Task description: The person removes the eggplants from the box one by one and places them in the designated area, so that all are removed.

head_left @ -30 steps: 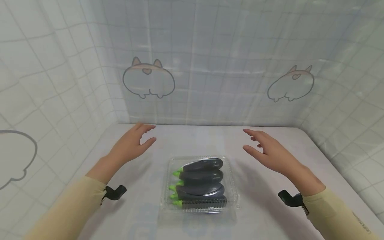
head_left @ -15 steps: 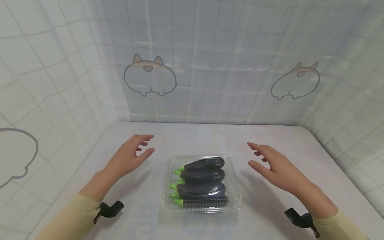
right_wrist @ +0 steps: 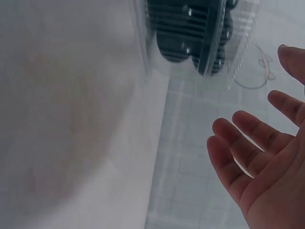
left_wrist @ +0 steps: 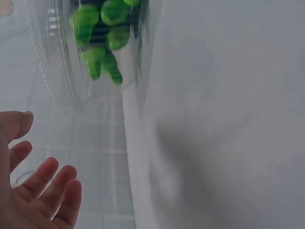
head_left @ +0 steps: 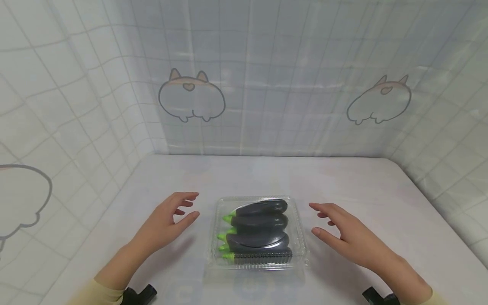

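Observation:
A clear plastic clamshell box (head_left: 297, 237) sits in the middle of the table, its lid down. Inside lie several dark eggplants (head_left: 259, 222), side by side, their green stem ends (left_wrist: 114, 12) pointing left. My left hand (head_left: 167, 220) hovers left of the box, apart from it, with fingers relaxed and thumb spread away. On the other side my right hand (head_left: 348, 237) is held above the table in a similar pose, also not touching the box. Neither hand holds anything. The right wrist view shows the rounded dark ends of the eggplants (right_wrist: 174, 45) through the box wall.
The white table (head_left: 244, 173) reaches back to a sheet-covered wall (head_left: 282, 106) with a grid pattern and dog drawings. Similar sheets hang at the left (head_left: 76, 127) and right (head_left: 453, 178). Dark wrist camera mounts (head_left: 141, 294) show at the sleeves.
Both hands have come down and nearer to me, from beyond the box to level with its sides. The right hand has swung out a little and back in. The box has stayed in place.

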A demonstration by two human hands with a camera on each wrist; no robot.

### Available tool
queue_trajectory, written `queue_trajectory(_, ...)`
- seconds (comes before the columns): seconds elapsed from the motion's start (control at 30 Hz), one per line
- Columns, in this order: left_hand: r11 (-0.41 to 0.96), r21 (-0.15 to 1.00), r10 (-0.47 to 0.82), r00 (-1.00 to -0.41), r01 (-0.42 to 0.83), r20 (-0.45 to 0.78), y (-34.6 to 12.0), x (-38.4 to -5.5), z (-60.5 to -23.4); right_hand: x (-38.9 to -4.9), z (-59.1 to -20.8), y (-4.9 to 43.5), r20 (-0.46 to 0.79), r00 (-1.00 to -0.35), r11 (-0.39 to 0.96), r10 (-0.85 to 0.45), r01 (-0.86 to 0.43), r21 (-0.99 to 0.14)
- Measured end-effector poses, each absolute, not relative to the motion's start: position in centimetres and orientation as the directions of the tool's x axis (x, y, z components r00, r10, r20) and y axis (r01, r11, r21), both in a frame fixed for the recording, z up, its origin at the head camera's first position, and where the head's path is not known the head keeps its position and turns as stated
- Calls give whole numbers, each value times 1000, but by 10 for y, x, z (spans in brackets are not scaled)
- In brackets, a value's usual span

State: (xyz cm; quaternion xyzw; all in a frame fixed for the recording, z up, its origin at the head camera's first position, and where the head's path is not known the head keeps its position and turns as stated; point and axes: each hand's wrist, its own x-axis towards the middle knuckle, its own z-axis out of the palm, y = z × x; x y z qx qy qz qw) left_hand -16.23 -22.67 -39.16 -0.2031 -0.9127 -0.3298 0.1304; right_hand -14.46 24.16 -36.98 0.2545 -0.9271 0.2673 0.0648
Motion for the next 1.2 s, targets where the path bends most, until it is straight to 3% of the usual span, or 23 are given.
queue_trajectory(0.37,579,701,251,-909,417,334,-211,-131,-410,-120,-392,236,218,-891,678,-397,-445,-584)
queue_trajectory(0.73,447,812,299,-918,376,260,-202,-113,-421,-116,-407,232,425,-740,492,-521,-667,-559)
queue_trajectory(0.83,416,805,353,-892,422,284,-203,-113,-427,-114,-410,232,427,-733,492,-530,-675,-550)
queue_trajectory(1.03,376,730,482,-794,570,371,-209,-114,-430,-107,-411,232,346,-780,544,-522,-617,-569)
queue_trajectory(1.2,403,670,527,-757,623,387,-210,-113,-430,-108,-411,232,324,-798,586,-509,-596,-548)
